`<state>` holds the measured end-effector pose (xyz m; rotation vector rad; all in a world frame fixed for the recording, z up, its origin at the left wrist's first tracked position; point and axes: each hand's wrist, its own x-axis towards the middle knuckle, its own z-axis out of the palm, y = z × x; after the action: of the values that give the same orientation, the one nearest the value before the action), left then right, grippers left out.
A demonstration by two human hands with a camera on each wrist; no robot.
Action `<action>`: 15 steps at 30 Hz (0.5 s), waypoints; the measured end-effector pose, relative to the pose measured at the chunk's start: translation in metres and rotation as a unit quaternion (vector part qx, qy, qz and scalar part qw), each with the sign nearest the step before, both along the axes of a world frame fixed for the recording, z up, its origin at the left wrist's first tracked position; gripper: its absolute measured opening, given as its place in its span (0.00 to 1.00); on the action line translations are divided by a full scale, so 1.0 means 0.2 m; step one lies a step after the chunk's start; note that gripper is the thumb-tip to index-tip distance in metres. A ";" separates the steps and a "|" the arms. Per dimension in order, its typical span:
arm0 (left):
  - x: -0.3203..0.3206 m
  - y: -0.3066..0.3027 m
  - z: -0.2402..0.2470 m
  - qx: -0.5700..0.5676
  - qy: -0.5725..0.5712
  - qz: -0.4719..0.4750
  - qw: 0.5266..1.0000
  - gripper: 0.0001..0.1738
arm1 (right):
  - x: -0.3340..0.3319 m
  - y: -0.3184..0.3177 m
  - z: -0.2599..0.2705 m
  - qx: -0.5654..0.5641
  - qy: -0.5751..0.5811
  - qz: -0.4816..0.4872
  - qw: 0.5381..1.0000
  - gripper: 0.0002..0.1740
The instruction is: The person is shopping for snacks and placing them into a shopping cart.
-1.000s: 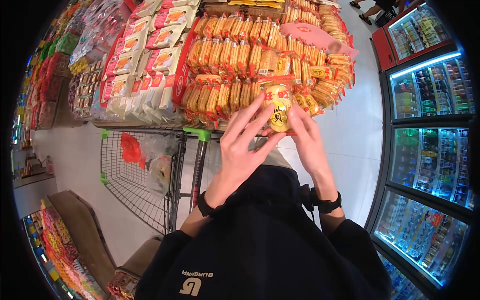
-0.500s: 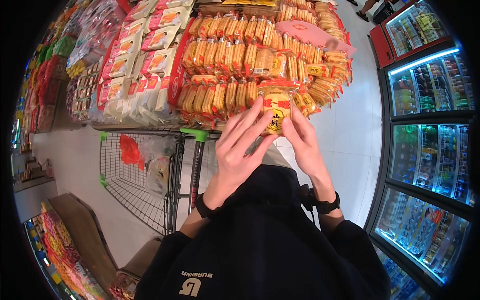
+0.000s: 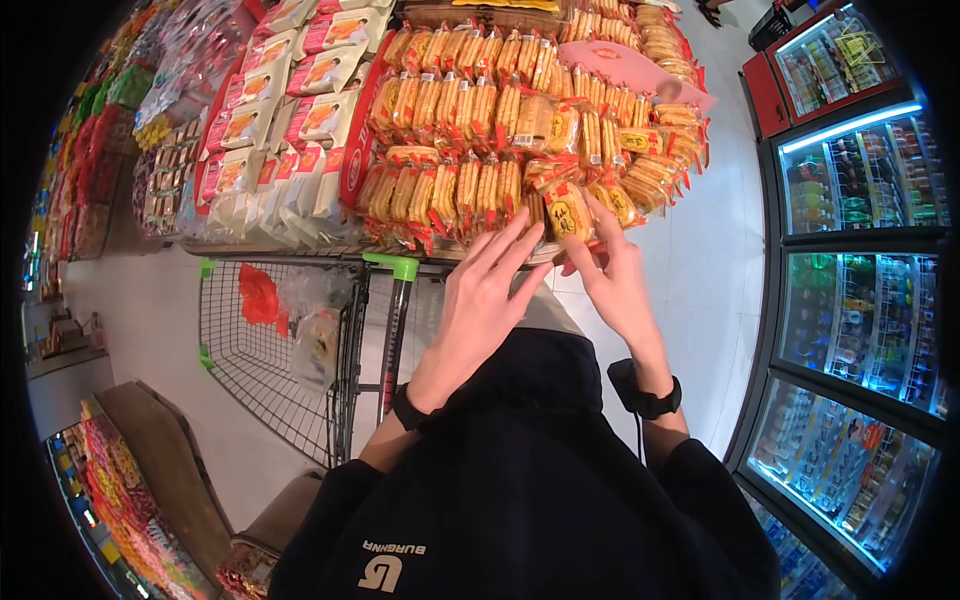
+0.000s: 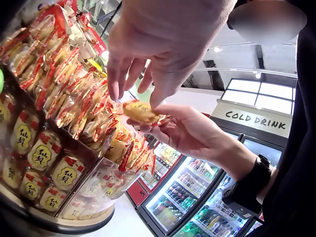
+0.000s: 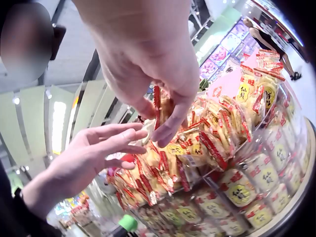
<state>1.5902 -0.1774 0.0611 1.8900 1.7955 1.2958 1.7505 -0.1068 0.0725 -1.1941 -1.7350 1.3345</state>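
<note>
My right hand (image 3: pixel 622 285) pinches a rice cracker packet (image 3: pixel 568 212), clear wrap with red ends and a yellow label, between thumb and fingers. It is tilted, right at the near edge of the packed cracker pile (image 3: pixel 455 190). Beside it, my left hand (image 3: pixel 483 290) has its fingers loosely extended and grips nothing. From the left wrist, the packet (image 4: pixel 140 112) shows in the right hand (image 4: pixel 195 131), with the left thumb tip close to it. In the right wrist view the packet (image 5: pixel 164 107) is seen edge-on, partly hidden by the fingers.
A wire shopping cart (image 3: pixel 270 380) with green corners and bags inside stands at the left. White-and-pink snack bags (image 3: pixel 325 120) fill the display next to the crackers. Lit drink fridges (image 3: pixel 860 300) line the right side. A pink sign (image 3: pixel 625 68) lies over the crackers.
Both hands held the packet facing me earlier. My left fingers have come off it, and the right hand has tilted it and brought it slightly right against the pile.
</note>
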 end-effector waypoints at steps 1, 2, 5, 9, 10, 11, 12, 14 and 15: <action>0.00 -0.01 0.00 -0.007 0.001 -0.003 1.000 0.24 | 0.01 0.02 -0.01 0.032 -0.067 -0.011 0.997 0.26; 0.00 -0.01 -0.01 -0.007 0.001 -0.003 1.000 0.24 | 0.01 0.03 -0.02 0.065 -0.134 -0.023 0.989 0.26; -0.01 -0.02 -0.03 0.000 0.016 -0.007 1.000 0.25 | -0.06 0.06 -0.08 0.145 -0.127 -0.025 0.981 0.23; -0.02 -0.01 -0.03 0.012 0.062 -0.008 0.998 0.27 | -0.16 0.05 -0.12 0.219 -0.232 0.000 0.948 0.26; -0.02 0.00 -0.02 0.011 0.070 -0.006 0.997 0.28 | -0.16 0.05 -0.12 0.230 -0.237 0.015 0.944 0.27; -0.03 0.01 -0.01 0.011 0.078 -0.019 0.997 0.29 | -0.15 0.04 -0.12 0.242 -0.243 0.031 0.939 0.28; -0.04 0.02 0.00 0.011 0.086 -0.030 0.996 0.29 | -0.14 0.03 -0.12 0.253 -0.247 0.048 0.934 0.29; -0.06 0.03 0.02 -0.003 0.091 -0.067 0.994 0.30 | -0.09 0.04 -0.10 0.183 -0.245 0.079 0.949 0.29; -0.06 0.05 0.04 -0.018 0.088 -0.094 0.992 0.30 | -0.07 0.05 -0.08 0.141 -0.241 0.087 0.956 0.29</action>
<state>1.5784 -0.1683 0.0696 2.1531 1.6577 1.0567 1.7356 -0.0967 0.0565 -1.2926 -2.3323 0.8843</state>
